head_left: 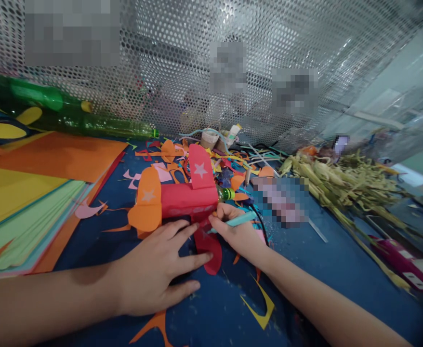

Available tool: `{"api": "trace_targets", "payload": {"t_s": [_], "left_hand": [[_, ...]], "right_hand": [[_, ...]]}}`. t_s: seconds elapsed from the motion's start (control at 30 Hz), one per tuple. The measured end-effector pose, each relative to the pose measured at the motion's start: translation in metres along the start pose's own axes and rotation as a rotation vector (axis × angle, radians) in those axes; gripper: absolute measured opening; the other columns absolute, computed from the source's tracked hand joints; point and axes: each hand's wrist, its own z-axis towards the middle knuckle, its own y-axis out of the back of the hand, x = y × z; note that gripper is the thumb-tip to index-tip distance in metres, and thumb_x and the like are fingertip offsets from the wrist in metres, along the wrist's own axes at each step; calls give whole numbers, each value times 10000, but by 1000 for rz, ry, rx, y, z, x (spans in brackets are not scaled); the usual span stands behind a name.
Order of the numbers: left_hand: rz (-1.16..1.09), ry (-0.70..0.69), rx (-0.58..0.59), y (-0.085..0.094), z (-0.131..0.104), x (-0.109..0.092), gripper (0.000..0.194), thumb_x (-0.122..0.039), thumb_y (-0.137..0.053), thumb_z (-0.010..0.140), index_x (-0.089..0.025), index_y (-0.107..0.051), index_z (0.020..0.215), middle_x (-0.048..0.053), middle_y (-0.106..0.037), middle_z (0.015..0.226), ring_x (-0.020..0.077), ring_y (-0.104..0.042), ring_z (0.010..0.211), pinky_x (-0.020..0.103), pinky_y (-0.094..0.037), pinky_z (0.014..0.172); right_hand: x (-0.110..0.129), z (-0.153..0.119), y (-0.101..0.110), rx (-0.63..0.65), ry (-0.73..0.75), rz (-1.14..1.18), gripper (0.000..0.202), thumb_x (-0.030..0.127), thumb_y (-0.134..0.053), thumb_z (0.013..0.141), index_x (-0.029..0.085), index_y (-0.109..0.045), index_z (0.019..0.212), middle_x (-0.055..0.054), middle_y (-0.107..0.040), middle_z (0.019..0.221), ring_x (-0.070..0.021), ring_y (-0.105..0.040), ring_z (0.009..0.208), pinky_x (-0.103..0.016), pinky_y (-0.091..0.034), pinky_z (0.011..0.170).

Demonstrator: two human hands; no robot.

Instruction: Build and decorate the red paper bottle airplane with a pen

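Note:
A toy plane (175,200) made from a bottle wrapped in red paper lies on the blue table, its green cap pointing right. Silver stars mark its far red wing (201,168) and its orange tail (148,193). My left hand (157,270) lies flat with fingers spread, fingertips on the near red wing (213,258). In my right hand (238,233) is a light-blue pen (242,218), pinched with its tip at that same wing. Whatever mark is under the tip is partly hidden by my fingers.
Coloured paper sheets (52,159) are stacked at the left, with green bottles (106,123) behind them. Paper scraps (175,164) and small cups (209,139) lie beyond the plane. Dried corn husks (337,180) and a magenta tool (399,260) sit at the right. A perforated metal screen (168,62) borders the back.

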Motion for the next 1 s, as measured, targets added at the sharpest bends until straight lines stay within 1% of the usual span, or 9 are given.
{"api": "trace_targets", "payload": {"t_s": [0.2, 0.27, 0.37, 0.47, 0.57, 0.7, 0.77, 0.87, 1.0], "left_hand": [[-1, 10, 10, 0, 0, 0, 449, -432, -545, 868, -350, -511, 1308, 136, -476, 1358, 378, -426, 1225, 567, -422, 935], [2, 8, 12, 0, -1, 0, 452, -434, -547, 865, -349, -512, 1307, 141, -475, 1357, 382, -427, 1225, 574, -423, 932], [6, 0, 18, 0, -1, 0, 444, -440, -541, 866, -341, -522, 1299, 156, -465, 1361, 389, -414, 1237, 580, -424, 930], [-1, -5, 20, 0, 0, 1, 436, -429, -546, 865, -329, -531, 1289, 158, -446, 1378, 390, -402, 1245, 582, -419, 936], [-14, -10, -4, 0, -1, 1, 452, -408, -563, 857, -323, -520, 1299, 143, -447, 1379, 388, -384, 1256, 577, -411, 949], [-32, 10, -38, 0, -2, 1, 407, -439, -561, 850, -320, -566, 1239, 134, -434, 1384, 393, -373, 1260, 583, -398, 958], [-26, 23, -33, -1, -3, 1, 451, -489, -575, 824, -325, -558, 1244, 144, -424, 1387, 412, -386, 1245, 603, -409, 929], [10, 34, -26, -3, -6, 2, 586, -566, -561, 800, -326, -475, 1328, 165, -433, 1375, 435, -410, 1220, 631, -425, 882], [45, 46, -84, -8, -9, 3, 621, -598, -492, 829, -227, -483, 1327, 195, -453, 1351, 415, -396, 1245, 605, -409, 933]], "right_hand": [[1, -1, 1, 2, 17, 21, 296, 240, -566, 780, 210, -354, 575, 65, -375, 537, -88, -325, 491, -229, -262, 477], [4, -2, 2, 17, -1, 81, 282, 285, -560, 818, 212, -386, 608, 74, -399, 492, -83, -340, 446, -224, -269, 457], [10, -5, 4, 20, -43, 214, 271, 420, -434, 913, 220, -446, 732, 84, -431, 421, -91, -373, 367, -221, -270, 410], [16, -7, 4, 18, -35, 209, 264, 439, -460, 908, 222, -448, 758, 103, -389, 393, -85, -342, 332, -222, -244, 387], [21, -9, 6, 28, 35, 108, 242, 373, -562, 857, 208, -466, 709, 71, -434, 492, -88, -382, 433, -230, -286, 442], [25, -14, 8, 22, 129, 33, 299, 366, -491, 881, 193, -484, 637, 32, -437, 575, -102, -391, 512, -247, -299, 482], [24, -15, 8, 12, 127, 51, 320, 368, -443, 907, 197, -471, 638, 40, -414, 549, -99, -374, 482, -246, -284, 462], [21, -16, 7, 39, 86, 123, 216, 356, -457, 910, 210, -466, 752, 58, -434, 532, -103, -411, 461, -238, -300, 453], [21, -13, 6, 82, 72, 103, 187, 329, -458, 911, 205, -478, 771, 28, -511, 605, -125, -501, 567, -252, -375, 553]]}}
